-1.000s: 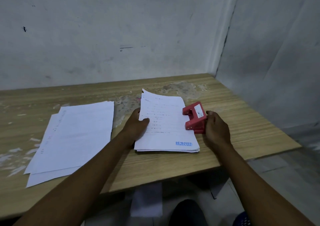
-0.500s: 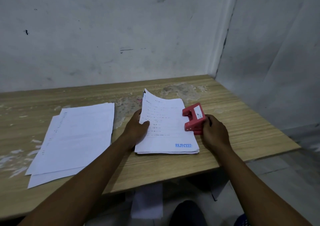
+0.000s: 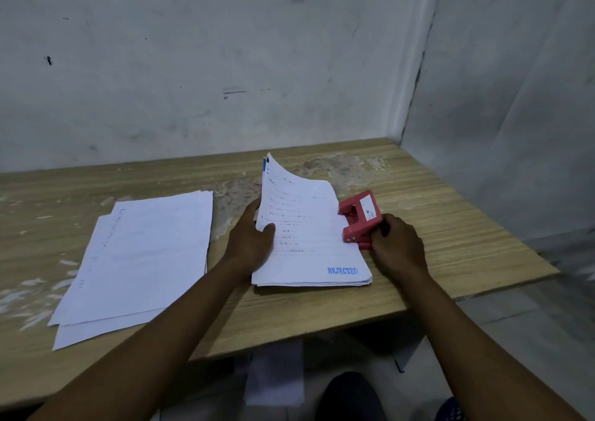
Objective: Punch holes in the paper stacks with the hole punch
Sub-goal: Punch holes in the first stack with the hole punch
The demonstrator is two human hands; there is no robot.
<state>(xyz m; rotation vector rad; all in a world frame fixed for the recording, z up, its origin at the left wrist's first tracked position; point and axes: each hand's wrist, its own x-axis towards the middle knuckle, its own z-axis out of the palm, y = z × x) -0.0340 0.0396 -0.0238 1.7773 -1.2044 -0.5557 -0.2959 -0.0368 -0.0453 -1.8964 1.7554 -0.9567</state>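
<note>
Head view: red hole punch abuts curled paper stack.

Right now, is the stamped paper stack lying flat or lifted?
Partly lifted: the stamped paper stack curls up at its far left corner where the left hand grips it; the near edge lies flat.

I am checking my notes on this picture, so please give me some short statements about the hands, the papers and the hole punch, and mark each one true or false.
1. The right hand grips the red hole punch. True.
2. The hole punch sits at the left edge of the stamped paper stack. False: it sits at the right edge.
3. The left hand holds the stamped stack's left edge, thumb on top. True.
4. The blue stamp reads APPROVED. False: it reads REJECTED.
5. The second paper stack lies on the wooden table, untouched by either hand. True.
</note>
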